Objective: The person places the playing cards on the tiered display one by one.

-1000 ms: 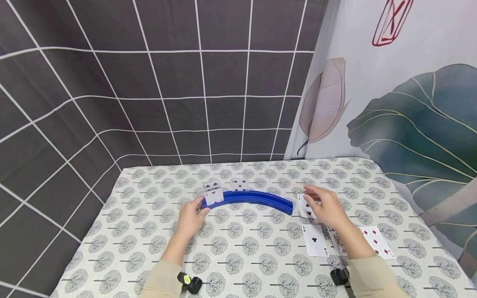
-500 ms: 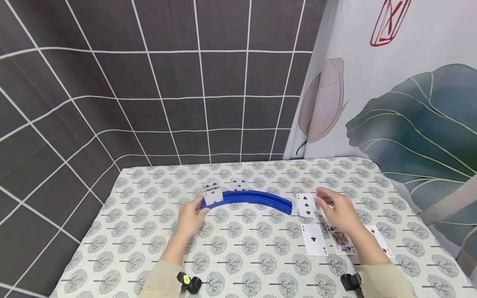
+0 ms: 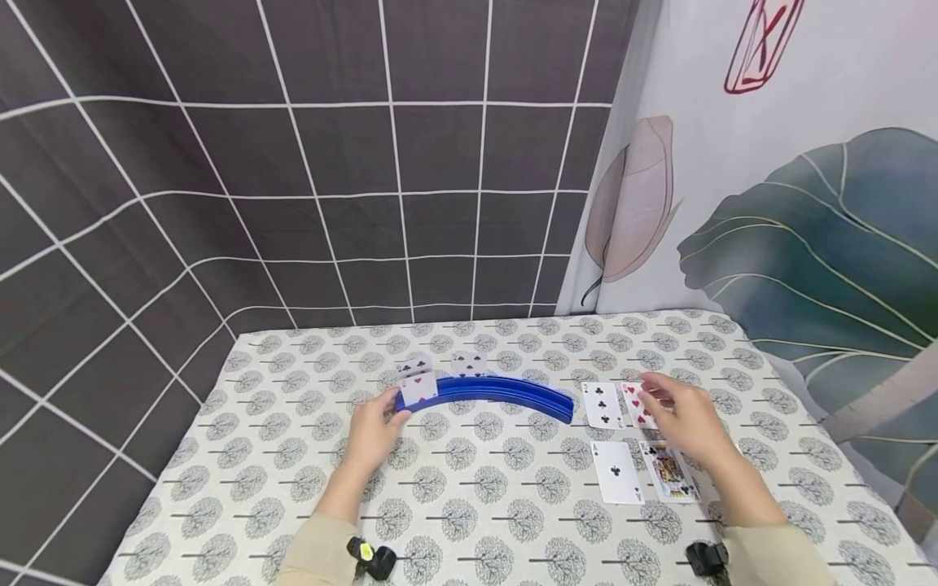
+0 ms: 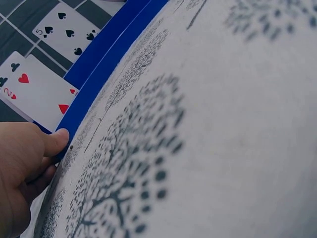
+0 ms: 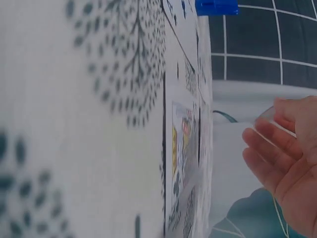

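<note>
A curved blue playing card holder (image 3: 506, 391) stands on the table, its left end pinched by my left hand (image 3: 375, 431). At that end a two of hearts (image 4: 47, 94) stands in front of a clubs card (image 3: 416, 363). Farther along stands a five of spades (image 4: 67, 32). My right hand (image 3: 685, 413) is above a hearts card (image 3: 633, 400), partly covering it. Its fingers are loosely bent and hold nothing in the right wrist view. Beside it lie a three of clubs (image 3: 602, 405), an ace of clubs (image 3: 617, 472) and a king of clubs (image 3: 668, 472).
A tree-patterned cloth (image 3: 469, 521) covers the table. Dark grid fabric (image 3: 366, 163) hangs behind it, and a leaf-printed curtain (image 3: 821, 244) hangs at the right. The right forearm hides most of the diamonds card.
My right hand has moved rightward from over the three of clubs to the hearts card. Its forearm now covers the diamonds card and uncovers the king. The left hand has stayed on the holder.
</note>
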`<action>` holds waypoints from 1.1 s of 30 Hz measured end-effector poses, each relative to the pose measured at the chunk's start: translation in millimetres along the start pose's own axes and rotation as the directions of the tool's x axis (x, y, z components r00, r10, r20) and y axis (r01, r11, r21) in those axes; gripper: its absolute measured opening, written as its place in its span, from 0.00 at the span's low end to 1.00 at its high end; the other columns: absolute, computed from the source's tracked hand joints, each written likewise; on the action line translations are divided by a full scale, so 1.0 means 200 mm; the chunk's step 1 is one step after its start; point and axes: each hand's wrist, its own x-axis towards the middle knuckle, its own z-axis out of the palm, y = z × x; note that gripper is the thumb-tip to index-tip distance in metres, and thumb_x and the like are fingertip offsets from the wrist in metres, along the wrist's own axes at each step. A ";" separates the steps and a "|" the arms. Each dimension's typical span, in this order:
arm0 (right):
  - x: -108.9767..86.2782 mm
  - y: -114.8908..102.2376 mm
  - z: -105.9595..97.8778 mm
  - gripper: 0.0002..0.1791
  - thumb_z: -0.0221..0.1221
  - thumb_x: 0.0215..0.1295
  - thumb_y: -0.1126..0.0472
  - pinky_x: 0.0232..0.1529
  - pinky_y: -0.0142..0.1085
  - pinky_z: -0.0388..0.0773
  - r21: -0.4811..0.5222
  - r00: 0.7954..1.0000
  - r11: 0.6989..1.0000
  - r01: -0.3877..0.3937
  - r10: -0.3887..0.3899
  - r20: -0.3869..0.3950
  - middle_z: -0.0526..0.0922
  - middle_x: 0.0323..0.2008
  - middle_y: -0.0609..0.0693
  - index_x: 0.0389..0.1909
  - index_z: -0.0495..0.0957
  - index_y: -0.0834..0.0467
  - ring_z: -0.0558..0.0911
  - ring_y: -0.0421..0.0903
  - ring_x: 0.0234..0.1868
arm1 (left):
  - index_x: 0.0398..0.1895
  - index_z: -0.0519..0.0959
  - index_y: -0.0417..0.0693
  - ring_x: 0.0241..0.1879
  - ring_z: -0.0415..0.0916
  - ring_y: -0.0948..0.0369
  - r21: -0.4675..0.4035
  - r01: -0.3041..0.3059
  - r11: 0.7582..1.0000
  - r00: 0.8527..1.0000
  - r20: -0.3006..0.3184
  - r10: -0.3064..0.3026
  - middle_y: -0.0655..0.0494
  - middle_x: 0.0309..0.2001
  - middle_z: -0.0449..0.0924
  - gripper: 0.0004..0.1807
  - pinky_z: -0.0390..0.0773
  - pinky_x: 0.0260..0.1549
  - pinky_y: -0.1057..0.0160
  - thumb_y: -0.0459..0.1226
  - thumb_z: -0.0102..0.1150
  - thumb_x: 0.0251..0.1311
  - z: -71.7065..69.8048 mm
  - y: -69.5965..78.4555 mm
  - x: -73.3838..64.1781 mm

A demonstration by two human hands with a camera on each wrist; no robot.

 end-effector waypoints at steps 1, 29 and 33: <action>0.00 0.01 0.00 0.19 0.62 0.69 0.67 0.45 0.58 0.85 -0.007 1.000 1.000 0.001 -0.001 0.003 0.85 0.45 0.68 0.57 0.76 0.71 0.86 0.64 0.40 | 0.66 0.73 0.34 0.56 0.80 0.41 0.000 -0.001 1.000 1.000 -0.001 0.001 0.34 0.55 0.81 0.30 0.76 0.62 0.43 0.35 0.68 0.62 0.00 0.00 0.00; -0.10 0.15 -0.14 0.29 0.63 0.62 0.66 0.60 0.74 0.64 -0.229 0.944 0.960 -0.163 0.219 0.246 0.70 0.61 0.78 0.63 0.71 0.72 0.68 0.78 0.61 | 0.66 0.73 0.35 0.57 0.80 0.41 0.021 0.002 1.000 1.000 0.004 -0.002 0.35 0.55 0.81 0.30 0.74 0.63 0.42 0.36 0.68 0.62 0.01 -0.02 0.00; -0.11 0.16 -0.20 0.32 0.64 0.58 0.66 0.58 0.76 0.64 -0.247 0.928 0.954 -0.172 0.241 0.284 0.69 0.62 0.79 0.64 0.70 0.72 0.66 0.80 0.62 | 0.66 0.74 0.35 0.57 0.80 0.41 0.025 0.000 1.000 1.000 0.002 0.000 0.35 0.55 0.81 0.30 0.74 0.63 0.43 0.36 0.69 0.62 0.01 -0.03 0.01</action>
